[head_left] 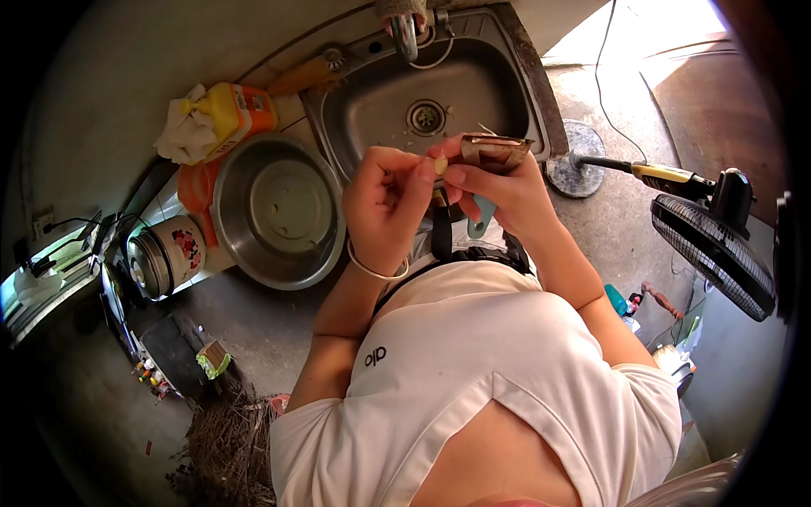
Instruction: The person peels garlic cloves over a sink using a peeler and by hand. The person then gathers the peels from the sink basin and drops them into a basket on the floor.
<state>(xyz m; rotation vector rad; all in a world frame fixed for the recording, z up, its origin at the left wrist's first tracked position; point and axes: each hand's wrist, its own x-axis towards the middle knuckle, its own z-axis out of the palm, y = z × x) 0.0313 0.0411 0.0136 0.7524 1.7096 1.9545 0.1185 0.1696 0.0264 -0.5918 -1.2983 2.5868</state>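
Observation:
My left hand (387, 198) is closed, its thumb and fingertips pinching a small pale yellow piece that looks like a peeled garlic clove (440, 166). Close beside it, my right hand (498, 182) is wrapped round what looks like a knife with a teal handle (482, 217), which has a hole at its end. A broad brownish, shiny part (497, 152), seemingly the blade, shows above the right fingers; its edge is hard to make out. Both hands are over the near rim of the steel sink (372, 110), where pale scraps lie around the drain (425, 118).
A large metal basin (226, 198) with water and a few pale pieces stands left of the sink. Behind it are a yellow-orange jug (253, 110) and a lidded pot (173, 249). The faucet (405, 38) hangs over the sink. A black fan (714, 245) stands at right.

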